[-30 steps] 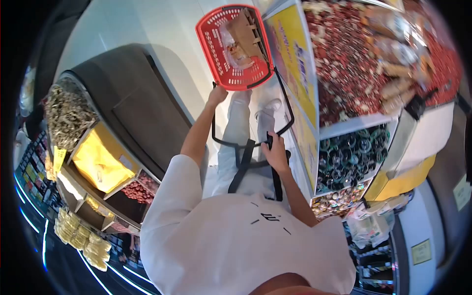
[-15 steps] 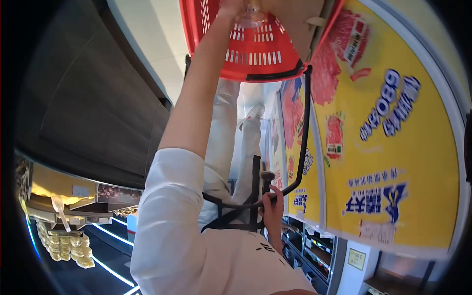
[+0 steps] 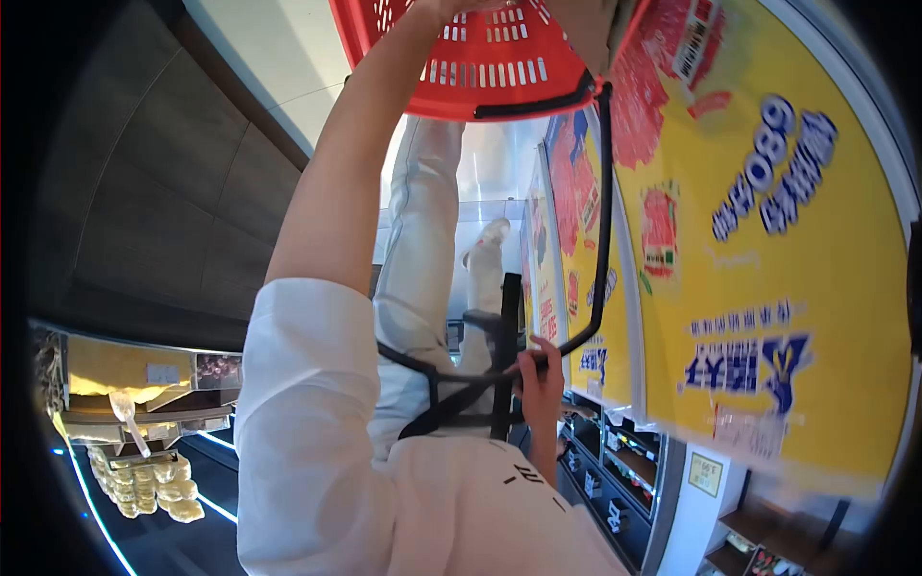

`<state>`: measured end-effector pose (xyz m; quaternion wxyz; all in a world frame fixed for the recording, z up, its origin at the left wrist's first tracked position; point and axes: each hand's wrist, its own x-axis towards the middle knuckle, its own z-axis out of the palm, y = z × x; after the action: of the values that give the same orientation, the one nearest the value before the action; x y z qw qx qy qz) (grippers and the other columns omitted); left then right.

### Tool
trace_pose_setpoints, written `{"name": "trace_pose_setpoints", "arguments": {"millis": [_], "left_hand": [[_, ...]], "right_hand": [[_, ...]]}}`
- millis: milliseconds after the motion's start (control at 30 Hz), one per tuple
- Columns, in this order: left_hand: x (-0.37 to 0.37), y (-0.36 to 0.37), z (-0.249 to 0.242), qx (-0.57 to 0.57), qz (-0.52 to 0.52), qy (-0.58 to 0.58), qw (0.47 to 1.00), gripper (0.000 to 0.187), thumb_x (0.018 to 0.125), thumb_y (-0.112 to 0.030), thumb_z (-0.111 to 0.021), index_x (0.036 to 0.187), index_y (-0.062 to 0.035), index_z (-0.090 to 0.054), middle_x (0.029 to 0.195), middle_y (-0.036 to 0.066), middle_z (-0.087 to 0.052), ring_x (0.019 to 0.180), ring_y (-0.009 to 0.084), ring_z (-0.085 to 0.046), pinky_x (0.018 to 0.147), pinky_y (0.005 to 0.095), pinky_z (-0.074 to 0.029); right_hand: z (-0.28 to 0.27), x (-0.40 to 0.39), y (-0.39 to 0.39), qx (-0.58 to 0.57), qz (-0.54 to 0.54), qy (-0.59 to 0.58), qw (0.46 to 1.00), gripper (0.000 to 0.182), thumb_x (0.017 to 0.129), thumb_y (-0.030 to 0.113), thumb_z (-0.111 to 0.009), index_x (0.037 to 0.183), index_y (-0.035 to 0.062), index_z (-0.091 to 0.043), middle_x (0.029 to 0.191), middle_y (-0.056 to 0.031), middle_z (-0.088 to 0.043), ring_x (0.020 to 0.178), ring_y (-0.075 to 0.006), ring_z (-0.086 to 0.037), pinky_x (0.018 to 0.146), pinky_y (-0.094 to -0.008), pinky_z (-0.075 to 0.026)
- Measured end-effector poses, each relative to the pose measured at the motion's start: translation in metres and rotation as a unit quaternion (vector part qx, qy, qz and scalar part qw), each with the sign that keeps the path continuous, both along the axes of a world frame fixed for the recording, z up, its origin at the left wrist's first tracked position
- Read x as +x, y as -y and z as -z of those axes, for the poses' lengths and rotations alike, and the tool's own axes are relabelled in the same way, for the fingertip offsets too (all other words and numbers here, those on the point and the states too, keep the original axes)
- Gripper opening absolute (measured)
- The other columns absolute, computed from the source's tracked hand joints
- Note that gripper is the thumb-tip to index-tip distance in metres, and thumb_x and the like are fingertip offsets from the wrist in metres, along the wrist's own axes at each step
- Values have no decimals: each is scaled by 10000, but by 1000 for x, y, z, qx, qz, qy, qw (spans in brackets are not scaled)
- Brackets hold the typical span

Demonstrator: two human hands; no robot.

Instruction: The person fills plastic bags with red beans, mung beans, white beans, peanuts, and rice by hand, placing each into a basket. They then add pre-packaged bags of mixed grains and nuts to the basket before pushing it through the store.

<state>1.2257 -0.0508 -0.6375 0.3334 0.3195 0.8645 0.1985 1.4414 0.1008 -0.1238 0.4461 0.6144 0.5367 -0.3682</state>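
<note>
My left arm stretches up into a red plastic shopping basket (image 3: 485,72) with slotted walls. At the top edge, only part of my left hand (image 3: 444,8) shows; its fingers are cut off. Beside it, a sliver of clear plastic is visible, too little to name. My right hand (image 3: 541,372) is closed around the basket's long black handle (image 3: 603,221), close to my waist. The handle runs from the basket's rim down to my belly. Something brown, like cardboard, lies in the basket's right side.
On the right stands a case covered by a yellow banner (image 3: 768,278) with meat pictures. Dark cabinet panels (image 3: 163,192) line the left. Lower left are food bins with a scoop (image 3: 130,422) and bagged goods (image 3: 144,480). Stocked shelves (image 3: 615,461) stand at lower right.
The basket and my left hand have shifted upward, partly out of view. Earlier, a clear plastic package showed at my left hand. My right hand stays on the handle.
</note>
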Motion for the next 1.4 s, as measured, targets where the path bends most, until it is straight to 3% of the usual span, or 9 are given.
{"name": "trace_pose_setpoints", "arguments": {"millis": [67, 367, 433, 600, 700, 767, 933, 1167, 1400], "left_hand": [[59, -6, 2, -196, 55, -128, 971, 420, 793, -311, -534, 1173, -139, -489, 1120, 136, -563, 955, 257, -575, 751, 332, -471], [41, 51, -266, 88, -216, 31, 972, 193, 832, -189, -488, 877, -11, -547, 787, 188, -573, 726, 374, -557, 624, 436, -458], [38, 58, -328, 90, -274, 33, 957, 202, 821, -195, -507, 796, 0, -549, 727, 189, -557, 667, 367, -551, 581, 427, -440], [60, 56, -491, 113, -447, 49, 886, 244, 799, -180, -544, 676, 28, -510, 542, 122, -481, 504, 186, -501, 484, 321, -381], [95, 36, -566, 183, -485, 53, 854, 219, 804, -110, -549, 631, 9, -487, 517, 10, -453, 485, 50, -413, 434, 233, -323], [121, 12, -619, 319, -572, 126, 745, 219, 822, -94, -536, 624, -19, -485, 536, -19, -472, 470, 31, -393, 426, 193, -300], [218, -44, -715, 335, -486, 205, 781, 166, 855, -111, -524, 731, -1, -528, 602, 40, -545, 462, 58, -467, 409, 181, -354], [287, -41, -631, 175, 38, -27, 983, 301, 798, -137, -558, 1053, 7, -491, 949, 162, -545, 899, 294, -553, 760, 339, -438], [257, -52, -542, -28, 72, -2, 997, 337, 767, -215, -545, 1011, 12, -499, 797, 214, -601, 788, 354, -598, 689, 411, -454]], "right_hand": [[1, 7, 4, -3, 14, -21, 1000, 290, 869, 107, -520, 1150, 75, -460, 828, -29, -516, 657, -81, -560, 415, -176, -372], [-8, 28, 6, -70, 58, -208, 974, 323, 860, 104, -521, 1170, 41, -454, 867, -77, -546, 751, -169, -585, 635, -269, -468], [-23, 28, 8, 28, -320, -286, 903, 384, 833, 141, -553, 1178, 13, -443, 910, -136, -561, 851, -255, -576, 725, -339, -447], [-56, 19, 12, 55, -319, -433, 841, 434, 787, 196, -612, 1128, -38, -481, 1043, -218, -550, 973, -349, -522, 844, -376, -400], [-69, 16, 20, -124, -4, -461, 879, 454, 813, 271, -599, 1117, -48, -486, 1090, -165, -554, 1076, -284, -506, 882, -353, -390], [-77, 12, 20, -268, 210, -499, 797, 483, 832, 274, -581, 1183, -25, -436, 1127, -137, -534, 1095, -230, -501, 886, -349, -410], [-138, 13, 3, -377, 513, -540, 550, 408, 806, 169, -590, 1160, 53, -424, 1035, -64, -539, 931, -194, -552, 832, -345, -456], [-171, 131, -93, -204, 482, -655, 546, 472, 756, 65, -606, 1186, 30, -416, 1055, -94, -562, 954, -213, -569, 812, -373, -485], [-207, 247, -139, 32, 528, -699, 481, 438, 773, 84, -627, 1161, 17, -436, 1063, -86, -559, 948, -177, -561, 810, -308, -468]]}}
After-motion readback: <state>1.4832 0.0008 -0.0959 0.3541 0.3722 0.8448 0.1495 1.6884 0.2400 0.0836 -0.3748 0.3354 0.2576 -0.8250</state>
